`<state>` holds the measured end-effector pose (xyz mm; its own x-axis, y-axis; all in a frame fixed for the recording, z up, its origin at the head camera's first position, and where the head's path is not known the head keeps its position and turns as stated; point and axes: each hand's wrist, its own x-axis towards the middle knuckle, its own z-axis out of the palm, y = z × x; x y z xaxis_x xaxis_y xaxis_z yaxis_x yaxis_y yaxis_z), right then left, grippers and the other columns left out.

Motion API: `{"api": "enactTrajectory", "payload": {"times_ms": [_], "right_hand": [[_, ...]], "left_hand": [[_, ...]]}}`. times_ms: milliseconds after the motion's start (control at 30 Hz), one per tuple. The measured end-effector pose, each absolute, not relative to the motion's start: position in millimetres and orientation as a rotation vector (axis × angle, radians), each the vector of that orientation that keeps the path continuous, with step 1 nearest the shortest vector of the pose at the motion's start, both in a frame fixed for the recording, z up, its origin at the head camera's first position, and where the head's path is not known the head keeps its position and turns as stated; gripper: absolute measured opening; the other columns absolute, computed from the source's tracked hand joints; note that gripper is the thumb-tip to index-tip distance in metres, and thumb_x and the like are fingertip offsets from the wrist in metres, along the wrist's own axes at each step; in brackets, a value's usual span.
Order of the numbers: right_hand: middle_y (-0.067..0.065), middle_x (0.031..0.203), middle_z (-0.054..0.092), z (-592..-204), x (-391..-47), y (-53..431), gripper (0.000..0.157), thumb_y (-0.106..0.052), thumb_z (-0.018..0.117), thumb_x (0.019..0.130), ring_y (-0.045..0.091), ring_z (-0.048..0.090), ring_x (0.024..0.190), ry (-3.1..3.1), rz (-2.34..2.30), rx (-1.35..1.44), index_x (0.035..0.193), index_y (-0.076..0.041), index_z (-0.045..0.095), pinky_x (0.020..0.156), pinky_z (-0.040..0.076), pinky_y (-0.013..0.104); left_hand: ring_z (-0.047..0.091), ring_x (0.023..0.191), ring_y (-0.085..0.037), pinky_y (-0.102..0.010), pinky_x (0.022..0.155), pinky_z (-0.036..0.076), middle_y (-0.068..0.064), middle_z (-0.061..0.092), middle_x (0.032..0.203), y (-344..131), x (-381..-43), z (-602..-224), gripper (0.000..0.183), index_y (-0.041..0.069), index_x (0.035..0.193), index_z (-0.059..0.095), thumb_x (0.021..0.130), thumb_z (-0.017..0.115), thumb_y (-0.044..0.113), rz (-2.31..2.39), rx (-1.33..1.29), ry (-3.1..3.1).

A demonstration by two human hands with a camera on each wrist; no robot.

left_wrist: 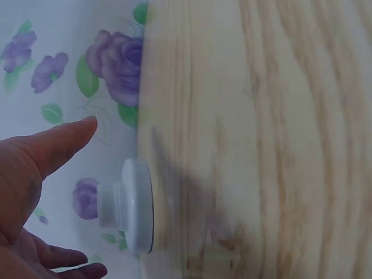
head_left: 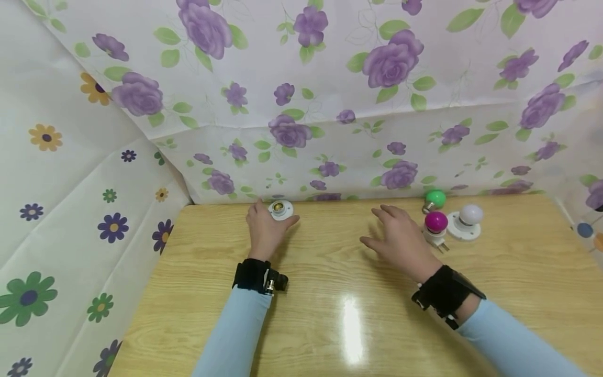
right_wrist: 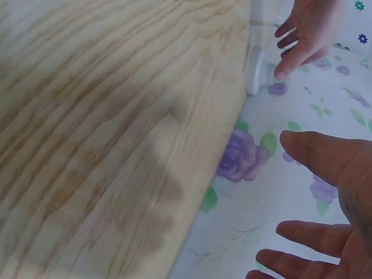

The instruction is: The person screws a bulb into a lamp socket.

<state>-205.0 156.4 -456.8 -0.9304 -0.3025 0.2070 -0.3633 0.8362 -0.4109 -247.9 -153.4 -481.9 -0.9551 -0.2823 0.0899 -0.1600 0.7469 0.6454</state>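
A white round lamp holder [head_left: 281, 216] with a brass-coloured inside sits at the back edge of the wooden table. My left hand [head_left: 265, 230] is beside it, thumb and fingers spread around its sides. In the left wrist view, a gap shows between the spread fingers of the left hand [left_wrist: 20, 186] and the lamp holder [left_wrist: 139, 206]. Over the middle right of the table, my right hand [head_left: 402, 241] hovers with loose, spread fingers and holds nothing. The right wrist view shows the right hand [right_wrist: 356, 197] apart from the distant lamp holder [right_wrist: 254, 71].
Right of the right hand stand a green bulb [head_left: 436, 198], a magenta bulb [head_left: 436, 222] in a plug-in holder, and a white bulb [head_left: 471, 214] on a round white base. Flowered cloth [head_left: 330, 94] rises behind the wooden table [head_left: 320, 272] and at its left side.
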Motion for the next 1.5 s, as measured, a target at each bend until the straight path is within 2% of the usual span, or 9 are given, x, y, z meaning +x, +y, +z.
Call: {"api": "enactTrajectory", "payload": {"times_ms": [267,467,700,833,1033,1267,1400,1500], "right_hand": [[0.023,0.136,0.041,-455.8,-208.4,155.5,0.077,-0.051,0.071,0.077,0.039,0.035,0.125,-2.945,0.631,0.501,0.133,-0.002,0.047,0.097,0.033,0.056],[0.024,0.136,0.039,-454.9,-209.8,153.7,0.077,-0.05,0.071,0.077,0.041,0.036,0.124,-2.987,0.596,0.52,0.133,-0.002,0.047,0.096,0.032,0.057],[0.024,0.134,0.042,-454.4,-211.3,151.5,0.072,-0.049,0.07,0.077,0.04,0.04,0.121,-3.012,0.589,0.539,0.128,-0.002,0.051,0.094,0.036,0.054],[0.023,0.133,0.044,-455.3,-210.3,150.3,0.069,-0.048,0.07,0.078,0.04,0.041,0.12,-3.033,0.584,0.55,0.126,-0.002,0.053,0.094,0.037,0.053],[0.022,0.129,0.048,-455.8,-210.7,150.6,0.066,-0.048,0.07,0.078,0.038,0.043,0.118,-3.019,0.556,0.555,0.123,-0.002,0.055,0.092,0.039,0.052],[0.02,0.126,0.051,-444.4,-209.7,155.3,0.066,-0.048,0.069,0.078,0.038,0.047,0.114,-3.0,0.617,0.535,0.123,-0.002,0.056,0.093,0.038,0.052],[0.019,0.127,0.051,-431.5,-215.2,166.1,0.068,-0.048,0.067,0.081,0.034,0.052,0.107,-2.987,0.761,0.482,0.127,-0.001,0.052,0.091,0.041,0.05],[0.018,0.129,0.05,-421.4,-221.7,177.6,0.075,-0.054,0.063,0.082,0.027,0.058,0.087,-3.012,0.869,0.418,0.132,-0.001,0.047,0.081,0.047,0.044]], "left_hand": [[0.035,0.112,-0.034,-0.039,0.091,0.038,-0.023,0.036,0.123,-156.1,-263.9,-496.0,0.102,-0.006,0.132,0.032,0.065,0.077,0.056,-0.968,0.38,-2.829],[0.036,0.112,-0.033,-0.038,0.09,0.04,-0.023,0.038,0.121,-155.3,-269.8,-497.8,0.098,-0.01,0.129,0.036,0.068,0.075,0.056,-0.896,0.339,-2.853],[0.042,0.104,-0.033,-0.039,0.083,0.042,-0.017,0.044,0.108,-155.0,-269.0,-497.2,0.075,-0.006,0.116,0.05,0.07,0.078,0.046,-0.775,0.29,-2.875],[0.045,0.102,-0.033,-0.039,0.081,0.043,-0.017,0.047,0.107,-155.4,-265.8,-498.8,0.074,-0.004,0.116,0.052,0.067,0.081,0.044,-0.753,0.297,-2.88],[0.049,0.09,-0.026,-0.035,0.075,0.045,-0.012,0.05,0.098,-147.3,-256.3,-497.6,0.073,-0.002,0.11,0.056,0.061,0.084,0.044,-0.815,0.219,-2.908],[0.045,0.087,-0.02,-0.029,0.071,0.044,-0.007,0.046,0.095,-129.2,-239.6,-493.9,0.062,0.001,0.101,0.06,0.058,0.086,0.039,-0.991,0.183,-2.933],[0.044,0.088,-0.019,-0.029,0.072,0.044,-0.006,0.048,0.095,-120.5,-233.6,-488.4,0.061,0.002,0.103,0.061,0.058,0.086,0.035,-1.056,0.099,-2.888],[0.046,0.088,-0.017,-0.028,0.074,0.044,-0.004,0.049,0.096,-114.7,-228.9,-483.2,0.064,0.002,0.108,0.06,0.059,0.085,0.035,-1.077,0.044,-2.868]]}}
